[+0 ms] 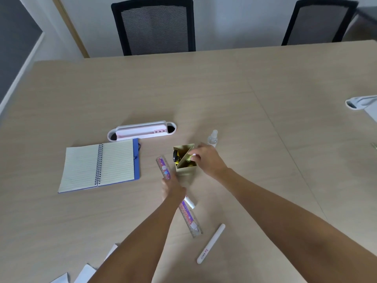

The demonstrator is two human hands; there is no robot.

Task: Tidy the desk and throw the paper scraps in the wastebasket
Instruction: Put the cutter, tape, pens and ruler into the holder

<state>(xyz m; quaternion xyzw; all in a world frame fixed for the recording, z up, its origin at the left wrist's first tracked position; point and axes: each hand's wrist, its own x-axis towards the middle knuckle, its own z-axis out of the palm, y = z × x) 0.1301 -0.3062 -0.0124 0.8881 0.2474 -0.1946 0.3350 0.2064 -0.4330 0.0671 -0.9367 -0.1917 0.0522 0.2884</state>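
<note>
Fingertips of right hand [206, 158] pinch a small yellowish item, too blurred to name, over the divided card desk organizer [184, 160], prob. dropping it in. Left hand [173, 187] is closed round the patterned ruler [179, 198] mid-length, w/ organizer just beyond its knuckles, likely next in. White pen [211, 244] lies nearer the body; paper scraps [85, 273] sit by left elbow, untouched.

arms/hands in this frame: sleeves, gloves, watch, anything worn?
Both forearms are bare as far as the view shows: no sleeves, no gloves. No watch, bracelet or ring is visible on the left hand or the right hand. A pale fingernail shows on the right hand.
</note>
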